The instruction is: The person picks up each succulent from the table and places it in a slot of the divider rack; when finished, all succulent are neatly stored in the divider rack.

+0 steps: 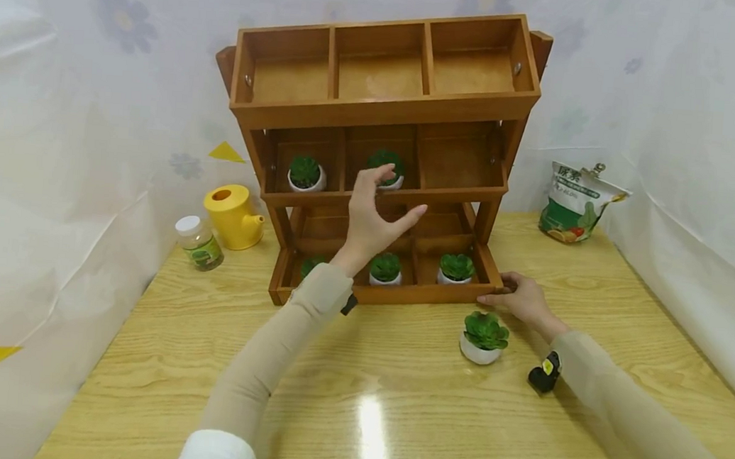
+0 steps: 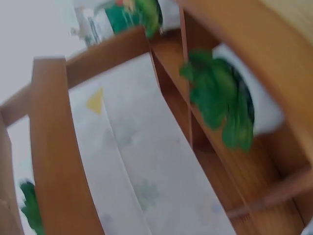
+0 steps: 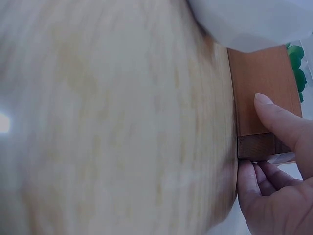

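A brown wooden three-tier shelf stands on the table. My left hand is raised before its middle tier, thumb and fingers spread apart in a curve with nothing seen between them. Just behind those fingertips, a succulent in a white pot sits in the middle compartment, partly covered by the hand. My right hand grips the bottom tier's right front corner. In the right wrist view its thumb presses the front board while the fingers bend round the side. Another potted succulent stands on the table beside that hand.
A potted succulent sits in the middle tier's left compartment. The bottom tier holds three more, including the right one. Left of the shelf stand a yellow watering can and a white-capped jar. A clipped bag stands right.
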A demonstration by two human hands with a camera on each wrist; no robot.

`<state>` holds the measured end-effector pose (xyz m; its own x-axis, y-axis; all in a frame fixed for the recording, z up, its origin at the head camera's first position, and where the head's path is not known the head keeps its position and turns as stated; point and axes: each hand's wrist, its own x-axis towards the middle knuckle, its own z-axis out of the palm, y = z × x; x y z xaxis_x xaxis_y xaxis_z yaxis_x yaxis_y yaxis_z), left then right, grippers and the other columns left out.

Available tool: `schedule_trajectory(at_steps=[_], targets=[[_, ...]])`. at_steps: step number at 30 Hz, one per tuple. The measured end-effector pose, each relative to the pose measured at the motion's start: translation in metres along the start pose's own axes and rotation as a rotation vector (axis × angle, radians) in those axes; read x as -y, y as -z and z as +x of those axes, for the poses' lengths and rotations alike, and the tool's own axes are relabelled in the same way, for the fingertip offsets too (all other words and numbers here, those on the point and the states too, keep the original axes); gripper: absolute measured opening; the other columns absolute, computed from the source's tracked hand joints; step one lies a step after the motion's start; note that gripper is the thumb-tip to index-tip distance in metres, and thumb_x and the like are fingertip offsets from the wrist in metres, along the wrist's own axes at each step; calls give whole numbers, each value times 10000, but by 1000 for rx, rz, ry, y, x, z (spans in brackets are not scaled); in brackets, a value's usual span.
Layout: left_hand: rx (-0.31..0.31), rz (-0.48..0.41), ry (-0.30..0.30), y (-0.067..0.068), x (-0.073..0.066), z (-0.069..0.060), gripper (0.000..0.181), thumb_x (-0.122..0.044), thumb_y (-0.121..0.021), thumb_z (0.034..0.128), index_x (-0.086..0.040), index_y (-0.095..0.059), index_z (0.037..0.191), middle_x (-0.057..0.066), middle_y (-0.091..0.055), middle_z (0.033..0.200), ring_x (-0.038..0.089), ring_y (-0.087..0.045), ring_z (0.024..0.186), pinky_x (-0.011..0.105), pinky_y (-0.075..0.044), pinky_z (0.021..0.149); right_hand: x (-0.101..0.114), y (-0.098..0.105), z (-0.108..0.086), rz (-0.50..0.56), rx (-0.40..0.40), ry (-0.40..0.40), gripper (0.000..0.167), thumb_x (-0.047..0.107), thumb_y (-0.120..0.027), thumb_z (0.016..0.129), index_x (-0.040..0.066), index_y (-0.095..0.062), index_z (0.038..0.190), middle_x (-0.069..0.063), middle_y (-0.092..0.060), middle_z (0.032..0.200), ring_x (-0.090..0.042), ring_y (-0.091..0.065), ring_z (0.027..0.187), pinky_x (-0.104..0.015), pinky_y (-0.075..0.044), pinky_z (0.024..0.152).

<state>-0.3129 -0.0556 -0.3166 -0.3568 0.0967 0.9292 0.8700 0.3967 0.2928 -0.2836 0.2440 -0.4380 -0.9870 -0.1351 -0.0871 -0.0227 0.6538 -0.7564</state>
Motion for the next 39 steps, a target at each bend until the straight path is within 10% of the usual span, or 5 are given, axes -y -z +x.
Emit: schedule_trajectory(at_steps=[6,13,18,39], targets=[[313,-92,-1,-13,-31,-20,748,-201,-884,665,24,-487,1258,160,-537,1171,241,-543,1069,263,-456,973,2,1,0,4,4,2,798,415,-748,818,-68,-435,1371,-289,-524,1310,-404,-547,1144,-490,-471,932],[828,-96,150,-34,-63,-49,856,-371,-854,699,-47,-415,1358,99,-473,1298,201,-505,1191,225,-416,1029,0,0,-1,4,-8,14,772,403,-746,823,-74,-452,1355,-291,-546,1283,-400,-573,1114,-459,-500,890],[1070,-41,226,-50,-74,-67,926,-498,-806,710,-72,-380,1413,57,-428,1357,194,-498,1220,222,-427,1016,-2,-1,-1,4,-5,22,783,416,-743,822,-67,-447,1363,-292,-522,1315,-417,-550,1146,-488,-492,913],[1175,-36,352,-75,-76,-101,879,-488,-798,722,-96,-387,1394,16,-434,1333,98,-480,1213,176,-414,1002,-5,0,2,7,-21,39,615,214,-686,884,-109,-438,1344,-329,-515,1286,-446,-532,1145,-482,-499,897]])
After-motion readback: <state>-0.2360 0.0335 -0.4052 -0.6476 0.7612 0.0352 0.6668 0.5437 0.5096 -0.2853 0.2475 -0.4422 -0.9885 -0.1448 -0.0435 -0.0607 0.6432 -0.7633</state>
